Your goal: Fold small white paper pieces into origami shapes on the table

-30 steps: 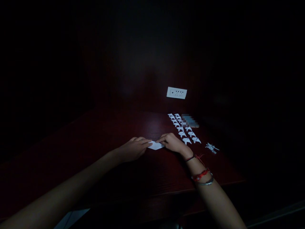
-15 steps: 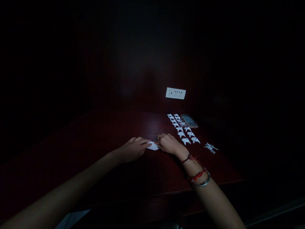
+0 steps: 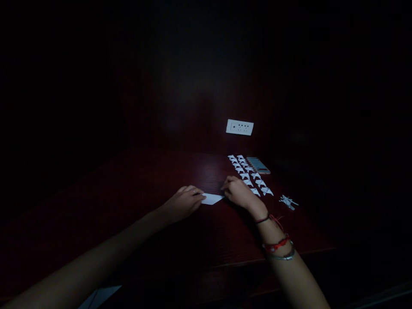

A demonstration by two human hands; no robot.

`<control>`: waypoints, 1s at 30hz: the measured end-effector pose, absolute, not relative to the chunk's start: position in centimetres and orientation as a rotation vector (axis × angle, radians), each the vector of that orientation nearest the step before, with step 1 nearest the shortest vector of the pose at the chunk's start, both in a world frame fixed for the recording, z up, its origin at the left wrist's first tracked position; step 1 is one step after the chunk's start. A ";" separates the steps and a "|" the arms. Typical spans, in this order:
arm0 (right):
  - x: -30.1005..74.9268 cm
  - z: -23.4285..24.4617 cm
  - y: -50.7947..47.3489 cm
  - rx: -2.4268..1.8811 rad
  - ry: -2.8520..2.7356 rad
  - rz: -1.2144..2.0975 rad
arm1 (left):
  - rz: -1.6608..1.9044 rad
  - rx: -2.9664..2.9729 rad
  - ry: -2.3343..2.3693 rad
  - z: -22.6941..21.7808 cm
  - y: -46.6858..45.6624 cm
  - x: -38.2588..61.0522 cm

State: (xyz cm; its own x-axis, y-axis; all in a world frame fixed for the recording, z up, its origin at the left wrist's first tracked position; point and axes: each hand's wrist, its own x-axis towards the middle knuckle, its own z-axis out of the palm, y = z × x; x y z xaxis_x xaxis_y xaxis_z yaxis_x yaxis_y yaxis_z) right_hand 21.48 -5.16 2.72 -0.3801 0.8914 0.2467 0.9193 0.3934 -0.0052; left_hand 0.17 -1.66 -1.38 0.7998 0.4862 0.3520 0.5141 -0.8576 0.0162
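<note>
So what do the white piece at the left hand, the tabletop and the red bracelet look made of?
White piece: most likely matte paper, from its thin, flat look and crisp edges.
Tabletop: wood or wood-look laminate, dark red with a slight sheen; faint grain lines show in the light.
Red bracelet: perhaps knotted cord, from its uneven outline, but the dim light leaves that open.

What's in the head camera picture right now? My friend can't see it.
A person's left hand touches a white paper on a dark red table, the right hand by the paper's right tip. To the right lie two rows of small folded papers, a phone-like slab and white scraps; a socket is behind.
</note>
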 end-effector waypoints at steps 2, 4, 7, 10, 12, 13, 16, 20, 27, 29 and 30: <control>20.8 2.0 -4.6 -1.477 -2.407 -0.112 | -0.563 -2.922 -0.808 -1.5 -1.5 0.4; 20.2 1.3 -4.0 -1.430 -2.383 -0.009 | -0.578 -2.945 -0.819 -1.5 -1.4 0.6; 19.7 0.4 -3.4 -1.477 -2.349 0.150 | -0.590 -2.982 -0.872 -1.4 -1.2 0.7; 19.5 0.2 -3.2 -1.534 -2.301 0.244 | -0.639 -3.010 -0.930 -1.5 -1.0 0.6; 19.3 0.4 -3.4 -1.561 -2.254 0.267 | -0.697 -3.000 -0.969 -1.7 -0.7 0.5; 19.2 0.5 -3.5 -1.578 -2.229 0.282 | -0.718 -2.989 -0.991 -1.9 -0.5 0.4; 18.8 0.9 -3.9 -1.645 -2.166 0.368 | -0.701 -2.979 -1.054 -2.3 0.0 0.4; 18.6 1.0 -3.8 -1.718 -2.092 0.503 | -0.667 -2.999 -1.088 -2.5 0.2 0.3; 18.7 1.1 -3.7 -1.390 -2.002 0.511 | -0.952 -2.966 -1.016 -0.7 -0.2 0.1; 18.6 1.4 -3.9 -1.305 -2.014 0.402 | -1.054 -2.939 -0.983 0.0 -0.4 0.2; 18.5 1.6 -4.0 -1.268 -2.023 0.344 | -1.091 -2.931 -0.974 0.3 -0.6 0.2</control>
State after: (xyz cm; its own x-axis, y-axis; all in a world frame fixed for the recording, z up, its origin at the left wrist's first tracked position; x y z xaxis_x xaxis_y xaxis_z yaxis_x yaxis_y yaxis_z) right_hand 18.52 -4.03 1.61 -0.2634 0.8645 0.4280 0.6744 0.4823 -0.5591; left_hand 0.19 -0.62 0.25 0.6030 0.5742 0.5538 0.4852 -0.8150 0.3168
